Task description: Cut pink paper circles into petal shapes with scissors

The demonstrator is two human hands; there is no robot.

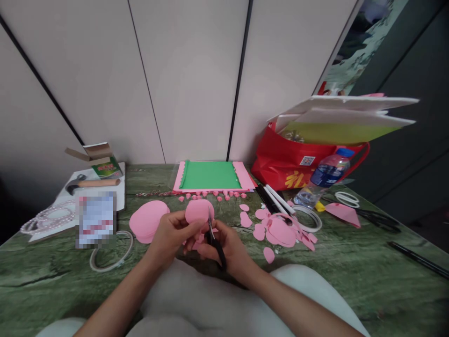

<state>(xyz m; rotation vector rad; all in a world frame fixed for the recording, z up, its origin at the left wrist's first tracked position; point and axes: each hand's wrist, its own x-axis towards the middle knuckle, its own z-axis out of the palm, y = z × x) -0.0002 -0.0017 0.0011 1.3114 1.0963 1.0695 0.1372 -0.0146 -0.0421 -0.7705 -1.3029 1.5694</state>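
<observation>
Through my head feed I have the left hand [170, 236] on the near side of the green sheet [210, 174], pinching a pink paper piece [197, 210] between thumb and fingers. My right hand [229, 245], beside it, is closed around the black-handled scissors [220, 252], blades up against the paper's right part; I cannot tell how far they are parted. Small pink pieces [219, 198] line the sheet's near edge. Nearer me and left of the sheet lies a stack of pink ovals [147, 222]; nearer and right, I see scattered pink cutouts [282, 232]. A red bag [278, 157] stands right of the sheet, a hammer [100, 183] well left.
</observation>
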